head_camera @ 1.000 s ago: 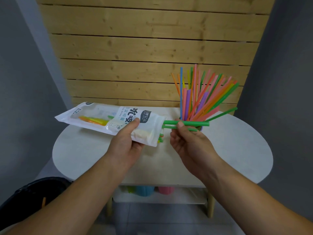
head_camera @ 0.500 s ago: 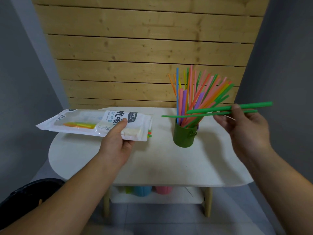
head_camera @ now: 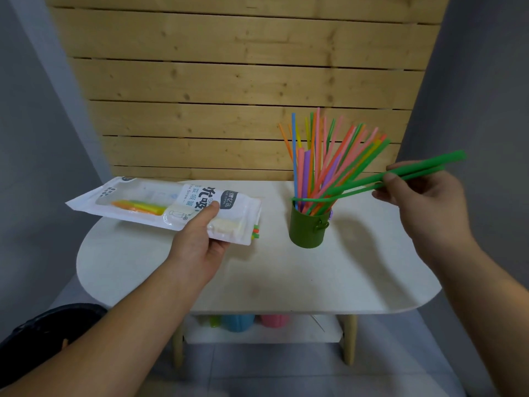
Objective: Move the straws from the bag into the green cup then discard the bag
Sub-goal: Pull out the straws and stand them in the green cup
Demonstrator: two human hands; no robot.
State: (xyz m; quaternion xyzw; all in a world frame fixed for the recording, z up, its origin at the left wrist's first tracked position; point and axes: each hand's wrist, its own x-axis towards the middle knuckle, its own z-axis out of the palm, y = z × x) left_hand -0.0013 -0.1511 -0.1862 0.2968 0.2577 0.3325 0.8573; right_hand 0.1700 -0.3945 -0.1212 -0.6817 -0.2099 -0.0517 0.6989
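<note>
My left hand [head_camera: 200, 239] grips the white plastic straw bag [head_camera: 148, 202] near its open right end, holding it flat above the table's left side. A few coloured straws show through its window, and their tips poke out of the opening. The green cup [head_camera: 307, 232] stands right of centre, packed with many coloured straws [head_camera: 320, 167] fanning upward. My right hand [head_camera: 423, 202], to the right of the cup, pinches two green straws [head_camera: 363, 183]. They slant down to the left, with their lower ends at the cup's rim.
The white oval table [head_camera: 286, 282] stands against a wooden slat wall. A black bin [head_camera: 43, 328] sits on the floor at the lower left. Blue and pink cups [head_camera: 254, 322] rest on the shelf beneath the tabletop.
My right hand pulled two green straws out of the bag, swung them right past the cup, and now tilts their lower ends down onto the cup's rim. The bag stayed in my left hand.
</note>
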